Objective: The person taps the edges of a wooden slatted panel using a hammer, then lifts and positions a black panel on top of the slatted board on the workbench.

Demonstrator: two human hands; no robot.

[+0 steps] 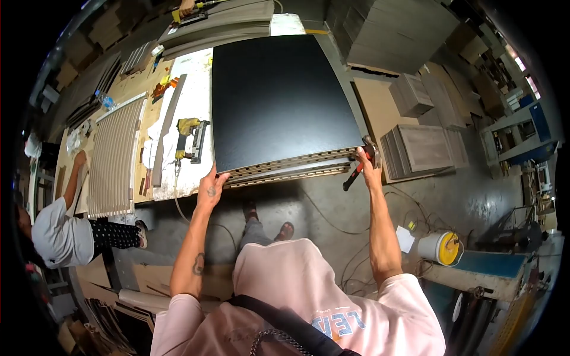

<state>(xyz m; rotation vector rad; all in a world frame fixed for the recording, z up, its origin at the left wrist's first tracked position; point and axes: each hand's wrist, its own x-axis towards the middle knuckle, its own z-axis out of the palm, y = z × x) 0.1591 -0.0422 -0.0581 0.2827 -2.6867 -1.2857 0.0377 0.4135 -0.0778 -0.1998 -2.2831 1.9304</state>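
Observation:
A large black panel (285, 95) with slotted edges lies flat in front of me, over another slotted piece (291, 177). My left hand (215, 181) grips its near left corner, thumb on the edge. At the near right corner, my right hand (370, 171) is closed around a hammer (352, 178) with a red and black handle, its thumb against the panel's edge. The metal hammer head shows just above that hand. Left of the panel, a yellow and black nail gun (190, 140) lies on the white-topped worktable (199, 68), a hose running from it.
A long grey strip (169, 130) and a slatted panel (116, 157) lie to the left, beside a water bottle (105, 99). A person (65, 231) stands at far left. Stacked boards (415, 151) sit at right; a white bucket (438, 248) and hoses are on the floor.

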